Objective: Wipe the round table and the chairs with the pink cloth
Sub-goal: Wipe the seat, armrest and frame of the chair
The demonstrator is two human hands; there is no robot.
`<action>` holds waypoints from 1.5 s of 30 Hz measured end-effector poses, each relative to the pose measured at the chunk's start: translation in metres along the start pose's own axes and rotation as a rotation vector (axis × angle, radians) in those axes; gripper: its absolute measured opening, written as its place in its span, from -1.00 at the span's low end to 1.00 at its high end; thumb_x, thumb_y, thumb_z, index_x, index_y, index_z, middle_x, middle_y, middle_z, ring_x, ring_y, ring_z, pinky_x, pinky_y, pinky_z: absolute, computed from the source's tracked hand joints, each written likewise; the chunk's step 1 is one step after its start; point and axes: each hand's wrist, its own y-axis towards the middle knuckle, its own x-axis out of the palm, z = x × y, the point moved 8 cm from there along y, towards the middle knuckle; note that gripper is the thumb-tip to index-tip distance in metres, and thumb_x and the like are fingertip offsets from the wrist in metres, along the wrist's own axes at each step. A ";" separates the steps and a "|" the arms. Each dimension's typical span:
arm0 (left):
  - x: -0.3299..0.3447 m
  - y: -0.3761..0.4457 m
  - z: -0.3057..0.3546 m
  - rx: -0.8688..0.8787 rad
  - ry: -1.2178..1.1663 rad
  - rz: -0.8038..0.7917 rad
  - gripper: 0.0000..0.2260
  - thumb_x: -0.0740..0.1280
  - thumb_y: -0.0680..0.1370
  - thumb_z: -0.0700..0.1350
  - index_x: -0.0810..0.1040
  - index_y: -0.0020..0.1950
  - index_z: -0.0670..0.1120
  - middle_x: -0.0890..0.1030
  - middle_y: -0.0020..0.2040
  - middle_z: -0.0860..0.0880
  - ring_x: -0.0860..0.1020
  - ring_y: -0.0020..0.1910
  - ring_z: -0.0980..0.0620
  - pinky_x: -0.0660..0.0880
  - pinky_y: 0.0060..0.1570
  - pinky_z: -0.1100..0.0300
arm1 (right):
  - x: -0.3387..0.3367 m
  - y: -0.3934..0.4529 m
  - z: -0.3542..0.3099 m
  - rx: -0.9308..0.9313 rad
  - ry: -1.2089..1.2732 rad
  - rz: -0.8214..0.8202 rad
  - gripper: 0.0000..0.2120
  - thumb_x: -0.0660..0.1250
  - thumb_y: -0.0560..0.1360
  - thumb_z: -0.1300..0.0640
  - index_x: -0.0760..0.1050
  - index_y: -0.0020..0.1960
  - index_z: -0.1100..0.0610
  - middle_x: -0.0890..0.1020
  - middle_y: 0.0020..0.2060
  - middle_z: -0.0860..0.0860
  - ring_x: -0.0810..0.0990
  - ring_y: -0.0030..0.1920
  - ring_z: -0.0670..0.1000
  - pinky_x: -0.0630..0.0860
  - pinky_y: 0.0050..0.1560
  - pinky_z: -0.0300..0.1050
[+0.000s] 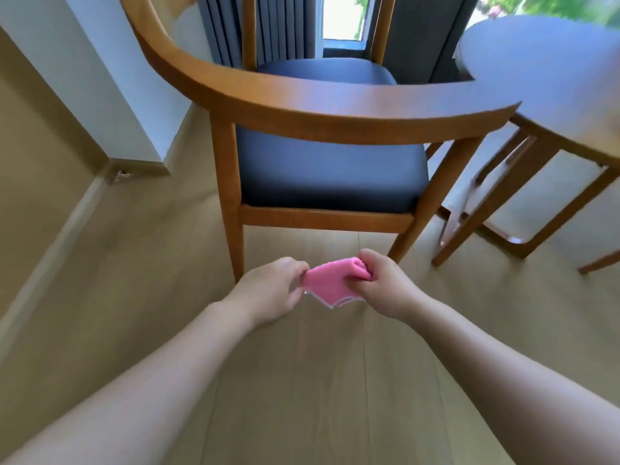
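Our left hand (273, 290) and right hand (379, 283) pinch opposite ends of a small folded pink cloth (330, 281); it looks soft, light and limp, best gripped bunched.

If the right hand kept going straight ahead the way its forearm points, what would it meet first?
Probably the chair: its near right leg stands just beyond the right hand, which grips the pink cloth. Depth is unclear, so the hand might pass under the seat rail instead.
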 end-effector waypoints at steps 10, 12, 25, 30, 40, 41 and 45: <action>0.085 0.068 -0.016 0.162 0.085 0.179 -0.66 0.20 0.60 -0.04 0.42 0.39 0.07 0.48 0.32 0.13 0.44 0.28 0.12 0.42 0.22 0.20 | -0.093 -0.002 0.123 0.255 -0.052 0.544 -0.84 0.26 0.52 0.26 0.55 0.01 0.07 0.60 -0.17 0.04 0.63 -0.17 0.04 0.66 -0.27 -0.05; 0.072 0.069 -0.005 0.181 0.064 0.236 -0.66 0.21 0.59 -0.05 0.44 0.38 0.09 0.50 0.31 0.14 0.45 0.27 0.15 0.41 0.21 0.24 | -0.143 -0.021 0.107 0.262 0.033 0.731 -0.86 0.25 0.52 0.29 0.56 0.00 0.15 0.61 -0.17 0.09 0.64 -0.18 0.07 0.67 -0.20 0.01; 0.027 0.059 -0.012 0.210 0.094 0.421 -0.65 0.24 0.56 -0.07 0.48 0.34 0.10 0.51 0.27 0.18 0.50 0.20 0.15 0.44 0.19 0.22 | -0.161 0.025 -0.022 -0.428 0.086 1.196 -0.54 0.06 0.66 0.05 0.18 0.49 0.21 0.33 0.38 0.12 0.39 0.31 0.07 0.38 0.31 -0.18; 0.018 0.059 -0.005 0.253 0.081 0.460 -0.71 0.26 0.55 -0.11 0.55 0.26 0.06 0.57 0.15 0.18 0.54 0.09 0.19 0.48 0.09 0.29 | -0.180 0.029 -0.014 -0.480 0.223 1.273 -0.77 0.33 0.53 0.05 0.30 0.07 0.03 0.38 0.07 -0.01 0.45 -0.05 -0.15 0.30 -0.18 -0.65; 0.047 0.062 -0.010 0.273 0.172 0.396 -0.78 0.26 0.55 -0.07 0.57 0.16 0.13 0.58 0.07 0.22 0.54 0.02 0.20 0.50 0.02 0.26 | -0.144 0.040 0.030 -0.476 -0.039 1.183 -0.81 0.27 0.57 0.11 0.25 -0.04 -0.07 0.48 -0.19 -0.10 0.49 -0.23 -0.16 0.31 -0.33 -0.48; 0.049 0.063 -0.010 0.272 0.177 0.389 -0.77 0.26 0.55 -0.07 0.57 0.16 0.14 0.57 0.07 0.23 0.54 0.03 0.20 0.50 0.02 0.24 | -0.135 0.042 0.043 -0.448 -0.043 1.155 -0.78 0.26 0.58 0.10 0.23 -0.05 -0.14 0.46 -0.20 -0.16 0.50 -0.22 -0.19 0.31 -0.32 -0.49; 0.056 0.063 -0.011 0.276 0.195 0.362 -0.77 0.25 0.55 -0.06 0.56 0.16 0.15 0.57 0.08 0.24 0.53 0.04 0.20 0.49 0.04 0.23 | -0.098 0.054 0.094 -0.352 -0.224 1.048 -0.77 0.23 0.60 0.08 0.25 -0.12 -0.20 0.47 -0.18 -0.25 0.52 -0.16 -0.23 0.44 -0.18 -0.37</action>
